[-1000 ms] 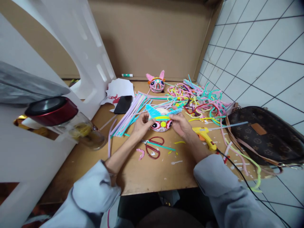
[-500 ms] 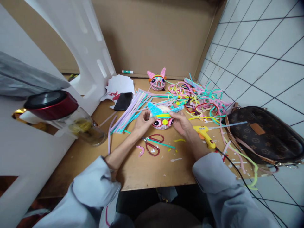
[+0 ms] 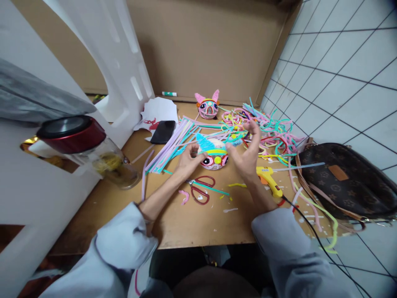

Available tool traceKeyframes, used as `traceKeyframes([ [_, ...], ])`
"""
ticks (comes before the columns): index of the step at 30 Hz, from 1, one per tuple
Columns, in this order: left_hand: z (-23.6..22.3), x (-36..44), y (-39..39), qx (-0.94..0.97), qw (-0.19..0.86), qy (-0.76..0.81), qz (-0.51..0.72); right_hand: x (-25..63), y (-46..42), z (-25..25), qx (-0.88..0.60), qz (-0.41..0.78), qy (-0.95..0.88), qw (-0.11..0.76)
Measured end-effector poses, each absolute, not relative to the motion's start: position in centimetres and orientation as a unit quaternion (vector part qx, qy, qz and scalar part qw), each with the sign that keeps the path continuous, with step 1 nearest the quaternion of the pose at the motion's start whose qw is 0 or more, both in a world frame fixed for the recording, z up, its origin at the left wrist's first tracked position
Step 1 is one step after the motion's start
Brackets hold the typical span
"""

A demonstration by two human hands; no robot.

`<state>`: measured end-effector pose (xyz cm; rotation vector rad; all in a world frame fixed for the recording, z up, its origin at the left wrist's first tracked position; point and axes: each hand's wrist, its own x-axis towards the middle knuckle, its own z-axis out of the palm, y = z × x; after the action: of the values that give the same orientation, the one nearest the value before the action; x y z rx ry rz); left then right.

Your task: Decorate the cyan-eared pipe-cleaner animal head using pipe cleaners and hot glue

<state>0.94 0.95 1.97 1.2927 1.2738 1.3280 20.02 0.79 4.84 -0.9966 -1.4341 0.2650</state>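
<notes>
A round pipe-cleaner animal head with blue ears, ringed eyes and a yellow nose sits low over the table in front of me. My left hand grips its left side, thumb along the front near the eye. At its right side, my right hand is open, fingers raised and apart, with the thumb close to the right ear, which the hand partly hides. Nearer to me lie red-handled scissors with a green pipe cleaner across them. A yellow glue gun rests beside my right wrist.
Behind stands a pink-eared animal head. Loose pipe cleaners heap at the back right, with a straight bundle at the left. Also around are a phone, a glass bottle, a brown handbag and the glue gun's cord.
My right hand has let go of the head's right side, its fingers lifting and spreading upward. The left hand keeps its hold. The view has shifted slightly.
</notes>
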Motion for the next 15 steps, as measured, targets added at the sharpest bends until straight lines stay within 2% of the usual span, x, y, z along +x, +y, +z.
traceKeyframes([
  [4,2.1,1.1,0.7,0.516,0.427,0.524,0.526,18.5,0.1,4.8,-0.444,0.166,-0.673,0.568],
  [15,2.4,1.2,0.1,0.525,0.468,0.464,0.538,19.0,0.5,4.5,-0.448,0.239,-0.676,0.534],
])
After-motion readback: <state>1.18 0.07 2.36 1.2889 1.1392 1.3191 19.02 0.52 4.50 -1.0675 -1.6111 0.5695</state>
